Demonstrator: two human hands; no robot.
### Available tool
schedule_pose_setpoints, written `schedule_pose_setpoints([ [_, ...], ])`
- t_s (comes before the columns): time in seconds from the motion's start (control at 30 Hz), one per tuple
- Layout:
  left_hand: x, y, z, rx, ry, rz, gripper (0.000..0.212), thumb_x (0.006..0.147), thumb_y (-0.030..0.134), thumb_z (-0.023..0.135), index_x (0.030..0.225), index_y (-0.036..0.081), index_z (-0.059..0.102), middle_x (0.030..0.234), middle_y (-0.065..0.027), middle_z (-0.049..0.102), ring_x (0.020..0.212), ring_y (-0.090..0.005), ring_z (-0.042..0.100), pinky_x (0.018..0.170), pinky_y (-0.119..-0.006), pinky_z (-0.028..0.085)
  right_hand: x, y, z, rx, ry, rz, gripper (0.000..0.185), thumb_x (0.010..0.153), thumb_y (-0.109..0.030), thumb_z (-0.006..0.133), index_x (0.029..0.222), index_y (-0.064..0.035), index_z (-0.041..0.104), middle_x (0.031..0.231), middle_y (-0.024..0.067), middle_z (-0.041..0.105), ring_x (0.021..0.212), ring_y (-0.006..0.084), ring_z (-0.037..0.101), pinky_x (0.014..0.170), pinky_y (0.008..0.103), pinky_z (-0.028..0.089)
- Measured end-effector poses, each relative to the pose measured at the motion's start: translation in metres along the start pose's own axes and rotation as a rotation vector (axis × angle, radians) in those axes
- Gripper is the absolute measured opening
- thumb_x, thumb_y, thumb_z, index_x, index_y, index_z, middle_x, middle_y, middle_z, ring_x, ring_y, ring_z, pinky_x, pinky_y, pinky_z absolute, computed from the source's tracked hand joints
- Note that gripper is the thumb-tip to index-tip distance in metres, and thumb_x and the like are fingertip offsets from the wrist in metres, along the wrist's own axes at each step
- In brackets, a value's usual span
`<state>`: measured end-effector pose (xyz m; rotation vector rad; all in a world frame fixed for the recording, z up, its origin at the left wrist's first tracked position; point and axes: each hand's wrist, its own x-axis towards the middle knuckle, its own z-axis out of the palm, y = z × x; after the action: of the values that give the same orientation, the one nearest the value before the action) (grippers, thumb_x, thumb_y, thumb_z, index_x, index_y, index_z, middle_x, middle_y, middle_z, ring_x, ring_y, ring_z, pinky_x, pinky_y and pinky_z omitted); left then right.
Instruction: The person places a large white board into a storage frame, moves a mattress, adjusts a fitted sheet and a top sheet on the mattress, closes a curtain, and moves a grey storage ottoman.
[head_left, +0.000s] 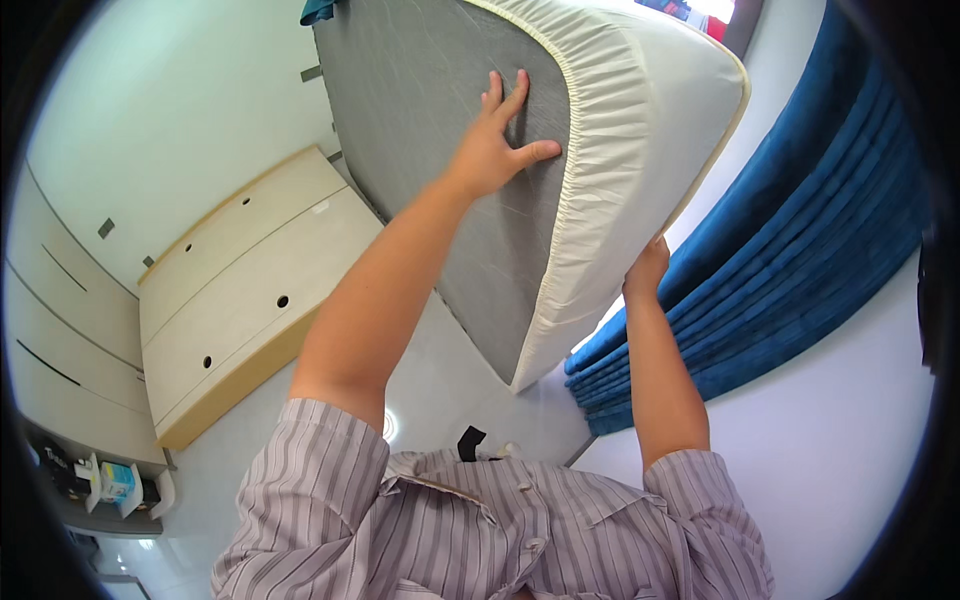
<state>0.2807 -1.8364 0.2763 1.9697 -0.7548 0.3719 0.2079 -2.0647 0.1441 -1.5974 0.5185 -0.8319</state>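
Note:
A mattress, its grey underside turned towards me, stands tilted up on its edge. An off-white fitted sheet covers its side, and the gathered elastic hem runs along the border of the grey face. My left hand lies against the grey face near that hem, fingers spread and holding nothing. At the mattress's right side, my right hand grips the covered edge from below. Part of its fingers is hidden behind the sheet.
A wooden bed base with round holes stands on the left, by wall cabinets. Blue curtains hang close beside my right arm. Lower left, a shelf holds boxes. A dark strap-like item shows just beyond my shirt.

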Motion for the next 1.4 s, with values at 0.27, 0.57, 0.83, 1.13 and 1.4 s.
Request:
schedule_pose_setpoints([
  [0.27,0.022,-0.018,0.015,0.068,-0.014,-0.027,0.101,0.066,0.046,0.074,0.144,0.02,0.015,0.148,-0.0214,0.002,0.136,-0.0348,0.012,0.107,-0.041,0.025,0.039,0.019,0.008,0.084,-0.079,0.042,0.052,0.093,-0.043,0.041,0.092,0.0048,0.062,0.08,0.0138,0.065,0.072,0.02,0.06,0.067,0.0319,0.047],
  [0.57,0.078,-0.028,-0.035,0.244,0.18,-0.061,0.079,0.081,0.042,0.064,0.141,0.01,0.024,0.144,-0.0206,0.019,0.131,-0.0316,0.027,0.101,-0.037,0.031,0.152,-0.023,0.064,0.017,-0.19,-0.082,0.053,0.089,-0.048,0.047,0.091,0.0027,0.063,0.076,0.0099,0.062,0.074,0.0168,0.056,0.069,0.0298,0.044],
  [0.83,0.057,-0.026,-0.092,-0.039,0.789,0.035,0.056,0.091,0.047,0.044,0.111,-0.005,0.039,0.102,-0.0168,0.049,0.093,-0.0244,0.048,0.087,-0.034,0.037,0.051,0.016,0.064,0.206,-0.31,-0.121,0.046,0.091,-0.041,0.048,0.083,0.0027,0.061,0.065,-0.002,0.047,0.061,0.0098,0.041,0.058,0.0246,0.036],
  [1.13,0.04,-0.012,-0.089,0.493,1.047,0.399,0.066,0.083,0.061,0.046,0.112,0.002,0.043,0.128,-0.0218,0.04,0.119,-0.0397,0.036,0.105,-0.046,0.017,0.051,0.063,0.026,0.283,-0.331,0.108,0.047,0.094,-0.042,0.042,0.08,-0.0001,0.059,0.062,-0.0042,0.042,0.057,0.0083,0.039,0.052,0.0246,0.031],
  [1.4,0.076,0.004,-0.129,0.421,0.609,0.854,0.063,0.079,0.066,0.041,0.081,0.008,0.064,0.081,-0.0099,0.062,0.083,-0.0323,0.057,0.089,-0.043,0.038,0.03,0.054,0.029,0.389,0.024,0.075,0.054,0.096,-0.042,0.034,0.096,0.0048,0.062,0.082,0.0096,0.064,0.076,0.0167,0.06,0.07,0.0282,0.047],
])
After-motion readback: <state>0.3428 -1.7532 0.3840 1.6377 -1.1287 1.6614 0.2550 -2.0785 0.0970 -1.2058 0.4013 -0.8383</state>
